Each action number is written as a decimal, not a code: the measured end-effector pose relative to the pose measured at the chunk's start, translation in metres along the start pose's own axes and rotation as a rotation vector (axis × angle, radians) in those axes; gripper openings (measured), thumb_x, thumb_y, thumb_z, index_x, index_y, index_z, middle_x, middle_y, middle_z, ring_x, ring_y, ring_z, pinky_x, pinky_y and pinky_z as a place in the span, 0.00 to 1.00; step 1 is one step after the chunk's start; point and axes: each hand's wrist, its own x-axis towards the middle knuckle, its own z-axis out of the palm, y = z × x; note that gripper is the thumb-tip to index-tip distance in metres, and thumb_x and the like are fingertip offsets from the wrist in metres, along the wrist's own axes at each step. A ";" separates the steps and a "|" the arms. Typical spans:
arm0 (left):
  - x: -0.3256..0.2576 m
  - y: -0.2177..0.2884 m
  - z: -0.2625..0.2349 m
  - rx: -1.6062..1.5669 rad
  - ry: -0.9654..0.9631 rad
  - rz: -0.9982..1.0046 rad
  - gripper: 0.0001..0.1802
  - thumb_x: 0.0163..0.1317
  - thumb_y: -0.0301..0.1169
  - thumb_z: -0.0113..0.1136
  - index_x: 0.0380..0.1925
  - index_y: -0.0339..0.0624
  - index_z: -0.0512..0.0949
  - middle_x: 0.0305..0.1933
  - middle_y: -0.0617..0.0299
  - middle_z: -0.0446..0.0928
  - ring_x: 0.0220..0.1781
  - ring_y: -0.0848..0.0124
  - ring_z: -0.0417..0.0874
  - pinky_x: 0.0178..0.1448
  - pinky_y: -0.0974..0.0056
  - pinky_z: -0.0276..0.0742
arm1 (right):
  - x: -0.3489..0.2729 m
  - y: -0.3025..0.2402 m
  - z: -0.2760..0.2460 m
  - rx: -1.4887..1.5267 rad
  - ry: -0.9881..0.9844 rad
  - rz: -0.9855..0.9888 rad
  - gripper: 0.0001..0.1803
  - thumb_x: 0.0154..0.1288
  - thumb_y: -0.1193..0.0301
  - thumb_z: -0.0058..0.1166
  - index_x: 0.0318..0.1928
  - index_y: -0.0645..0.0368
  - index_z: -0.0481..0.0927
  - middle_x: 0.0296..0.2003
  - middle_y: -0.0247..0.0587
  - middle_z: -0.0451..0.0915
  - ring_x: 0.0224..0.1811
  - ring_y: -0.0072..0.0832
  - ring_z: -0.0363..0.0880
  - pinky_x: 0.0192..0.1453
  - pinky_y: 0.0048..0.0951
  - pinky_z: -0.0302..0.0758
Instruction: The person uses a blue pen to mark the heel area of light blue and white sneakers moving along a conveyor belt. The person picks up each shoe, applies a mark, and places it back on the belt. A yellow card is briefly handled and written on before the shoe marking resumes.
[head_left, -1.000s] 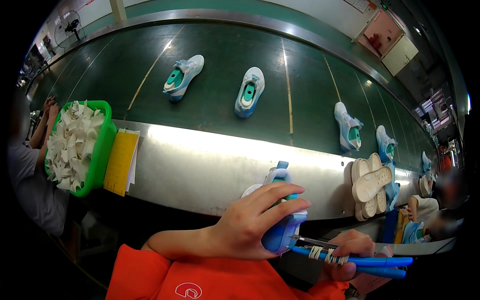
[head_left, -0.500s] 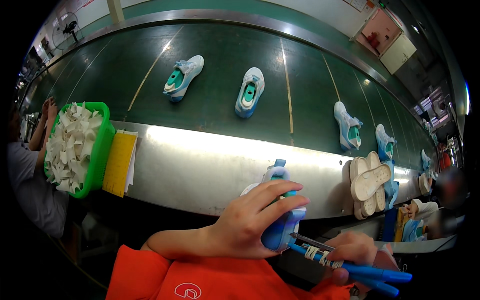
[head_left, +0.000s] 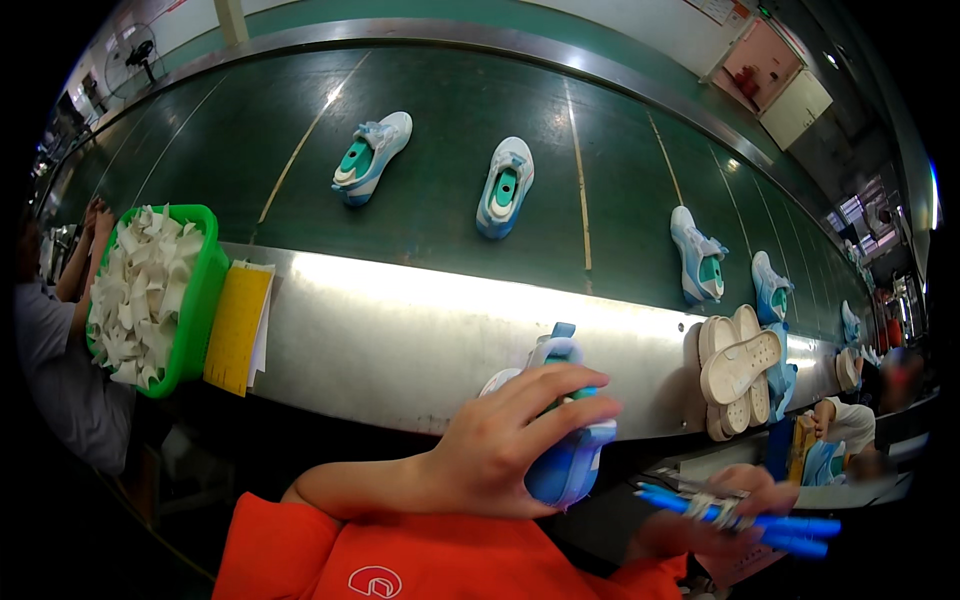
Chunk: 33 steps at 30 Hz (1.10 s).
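The shoe (head_left: 562,440) is a small blue and white sneaker with a teal inside, sitting heel-up with its pull loop poking toward the metal ledge, toe end pointing down at the orange sleeve, sole side facing right. The blue-handled pliers (head_left: 735,510) lie nearly flat just right of it, handles running out to the right, metal jaws pointing left toward the sneaker.
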 end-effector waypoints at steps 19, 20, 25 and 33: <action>-0.048 -0.151 0.093 0.115 -0.442 0.507 0.25 0.43 0.46 0.70 0.41 0.59 0.71 0.60 0.55 0.62 0.63 0.56 0.62 0.63 0.45 0.60 | -0.064 0.089 -0.019 -0.054 0.851 0.360 0.16 0.64 0.56 0.36 0.34 0.57 0.61 0.26 0.38 0.65 0.22 0.23 0.67 0.26 0.22 0.69; -0.035 -0.156 0.102 0.098 -0.420 0.506 0.27 0.41 0.47 0.71 0.41 0.58 0.71 0.61 0.54 0.61 0.63 0.55 0.62 0.63 0.45 0.60 | -0.070 0.092 -0.022 -0.092 0.830 0.319 0.17 0.64 0.55 0.37 0.34 0.58 0.61 0.27 0.38 0.64 0.22 0.23 0.67 0.26 0.22 0.68; 0.066 -0.196 0.131 0.074 -0.442 0.585 0.33 0.36 0.44 0.74 0.43 0.53 0.69 0.62 0.48 0.57 0.64 0.44 0.58 0.64 0.43 0.59 | -0.075 0.101 -0.028 -0.282 0.735 0.166 0.18 0.63 0.55 0.39 0.33 0.59 0.60 0.21 0.38 0.63 0.17 0.22 0.65 0.23 0.20 0.67; 0.196 -0.233 0.166 0.371 -0.501 0.266 0.36 0.43 0.48 0.67 0.52 0.48 0.66 0.69 0.53 0.46 0.72 0.49 0.42 0.66 0.49 0.58 | -0.055 0.099 -0.030 -0.208 0.839 0.189 0.20 0.63 0.53 0.39 0.33 0.60 0.60 0.21 0.40 0.64 0.19 0.22 0.65 0.24 0.20 0.64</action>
